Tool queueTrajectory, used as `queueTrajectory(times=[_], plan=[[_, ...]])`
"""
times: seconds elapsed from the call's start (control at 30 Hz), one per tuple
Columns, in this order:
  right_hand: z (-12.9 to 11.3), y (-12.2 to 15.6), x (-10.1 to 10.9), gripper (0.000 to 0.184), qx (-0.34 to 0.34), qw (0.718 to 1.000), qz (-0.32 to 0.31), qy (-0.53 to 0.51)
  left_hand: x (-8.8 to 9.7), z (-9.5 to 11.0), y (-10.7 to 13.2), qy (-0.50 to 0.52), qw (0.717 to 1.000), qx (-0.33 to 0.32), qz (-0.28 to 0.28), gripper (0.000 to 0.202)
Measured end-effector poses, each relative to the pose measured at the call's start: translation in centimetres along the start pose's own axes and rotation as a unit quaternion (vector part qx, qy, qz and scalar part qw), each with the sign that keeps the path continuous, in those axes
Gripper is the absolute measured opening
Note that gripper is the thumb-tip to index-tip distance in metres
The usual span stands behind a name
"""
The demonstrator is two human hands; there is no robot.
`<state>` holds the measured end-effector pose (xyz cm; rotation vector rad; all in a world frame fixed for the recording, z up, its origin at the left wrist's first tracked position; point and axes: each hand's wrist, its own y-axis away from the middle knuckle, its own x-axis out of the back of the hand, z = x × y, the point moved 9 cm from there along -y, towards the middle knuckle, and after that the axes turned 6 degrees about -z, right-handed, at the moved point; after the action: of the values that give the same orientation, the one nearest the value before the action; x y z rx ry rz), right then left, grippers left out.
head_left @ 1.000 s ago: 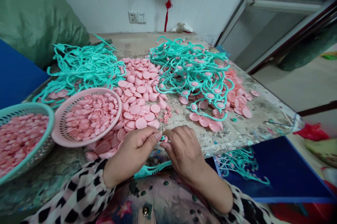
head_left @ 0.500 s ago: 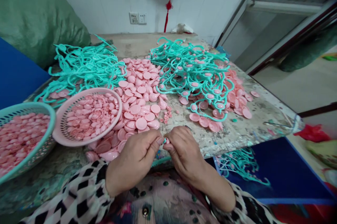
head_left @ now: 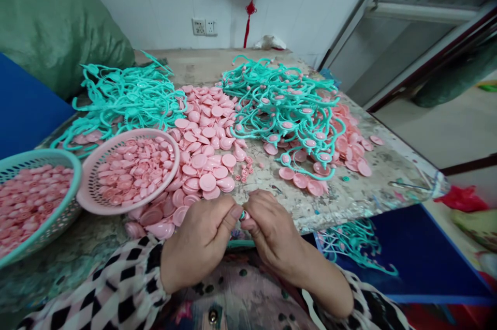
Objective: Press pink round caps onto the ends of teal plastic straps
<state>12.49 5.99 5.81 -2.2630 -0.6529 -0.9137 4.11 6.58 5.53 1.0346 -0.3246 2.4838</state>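
My left hand (head_left: 202,242) and my right hand (head_left: 277,242) meet at the table's front edge, both closed in a pinch. Between their fingertips shows a small pink and teal plastic piece (head_left: 244,215), mostly covered by the fingers. Below the hands runs a teal strip (head_left: 240,243); whether it joins the held piece is hidden. Just beyond the fingers lie several small pink tips (head_left: 244,170) and a heap of pink drop-shaped shells (head_left: 207,156). Teal tubes with pink ovals set in them (head_left: 287,107) are piled farther right.
At the left stand a pink basket (head_left: 87,198) and a teal basket (head_left: 75,185), both full of small pink parts. Plain teal tubes (head_left: 128,94) lie behind them. Pink round shells (head_left: 351,149) spread at the right. More tubes (head_left: 353,244) rest on a blue surface (head_left: 419,257) below.
Both hands have dropped slightly toward me, still pinching the small piece between them. A pale strip now shows beneath my right forearm. The piles and baskets are unchanged.
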Motion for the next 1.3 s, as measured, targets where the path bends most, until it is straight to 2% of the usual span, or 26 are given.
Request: queueTrajectory(times=[0.23, 0.33, 0.43, 0.5, 0.53, 0.6, 0.67, 0.7, 0.77, 0.8, 0.83, 0.9, 0.97, 1.0, 1.03, 1.1, 1.17, 1.23, 1.3], plan=[[0.5, 0.1, -0.8, 0.023, -0.018, 0.999, -0.032, -0.005, -0.9, -0.9, -0.4, 0.006, 1.000, 0.002, -0.007, 0.030], [0.6, -0.4, -0.5, 0.025, -0.027, 0.999, -0.034, -0.016, -0.9, -1.2, -0.7, 0.046, 0.999, 0.014, 0.003, 0.031], [0.4, -1.4, 0.8, 0.029, -0.033, 0.999, -0.037, -0.020, -0.3, -1.6, -1.0, 0.130, 0.991, 0.029, 0.033, 0.034], [0.8, -1.7, 2.4, 0.028, -0.043, 0.998, -0.028, -0.020, -0.1, -2.7, -1.1, 0.230, 0.970, 0.062, 0.050, 0.034], [1.4, -1.7, 3.5, 0.028, -0.058, 0.998, -0.008, -0.029, 0.0, -3.5, -1.2, 0.294, 0.950, 0.086, 0.061, 0.034], [3.5, -0.6, 5.7, 0.031, -0.110, 0.988, 0.071, -0.078, 0.4, -5.3, -1.1, 0.419, 0.893, 0.130, 0.103, 0.033], [6.1, 1.3, 6.5, 0.033, -0.177, 0.961, 0.146, -0.156, 1.1, -6.6, -1.1, 0.510, 0.832, 0.155, 0.155, 0.030], [7.2, 2.3, 5.8, 0.032, -0.205, 0.946, 0.153, -0.198, 1.5, -7.1, -1.1, 0.540, 0.807, 0.159, 0.178, 0.029], [8.4, 3.5, 2.5, 0.031, -0.248, 0.916, 0.106, -0.298, 2.1, -7.5, -1.4, 0.587, 0.766, 0.164, 0.205, 0.026], [8.4, 3.8, 0.3, 0.035, -0.260, 0.890, 0.073, -0.367, 2.2, -7.5, -1.6, 0.612, 0.745, 0.165, 0.208, 0.025], [8.0, 4.0, -2.0, 0.039, -0.268, 0.853, 0.034, -0.447, 2.1, -7.4, -1.8, 0.637, 0.724, 0.165, 0.208, 0.024], [6.4, 3.9, -6.4, 0.044, -0.282, 0.743, -0.038, -0.606, 1.8, -7.2, -2.2, 0.685, 0.685, 0.157, 0.193, 0.022], [4.9, 3.6, -9.3, 0.044, -0.299, 0.643, -0.077, -0.701, 1.6, -6.9, -2.6, 0.721, 0.656, 0.139, 0.171, 0.021], [4.3, 3.3, -10.1, 0.042, -0.305, 0.610, -0.086, -0.726, 1.5, -6.9, -2.7, 0.734, 0.648, 0.127, 0.160, 0.021], [3.9, 3.0, -10.5, 0.039, -0.305, 0.591, -0.091, -0.741, 1.4, -7.0, -2.7, 0.743, 0.642, 0.118, 0.151, 0.021], [3.4, 2.5, -10.8, 0.031, -0.296, 0.573, -0.097, -0.758, 1.4, -7.4, -2.5, 0.749, 0.638, 0.100, 0.144, 0.019], [3.0, 2.4, -10.9, 0.027, -0.290, 0.570, -0.104, -0.762, 1.4, -7.7, -2.3, 0.743, 0.649, 0.080, 0.142, 0.016], [2.8, 2.7, -10.7, 0.025, -0.294, 0.577, -0.110, -0.754, 0.9, -7.8, -2.1, 0.725, 0.672, 0.082, 0.127, 0.012], [3.4, 3.2, -10.0, 0.023, -0.304, 0.601, -0.103, -0.732, -0.2, -8.3, -1.7, 0.710, 0.684, 0.122, 0.113, 0.017]])
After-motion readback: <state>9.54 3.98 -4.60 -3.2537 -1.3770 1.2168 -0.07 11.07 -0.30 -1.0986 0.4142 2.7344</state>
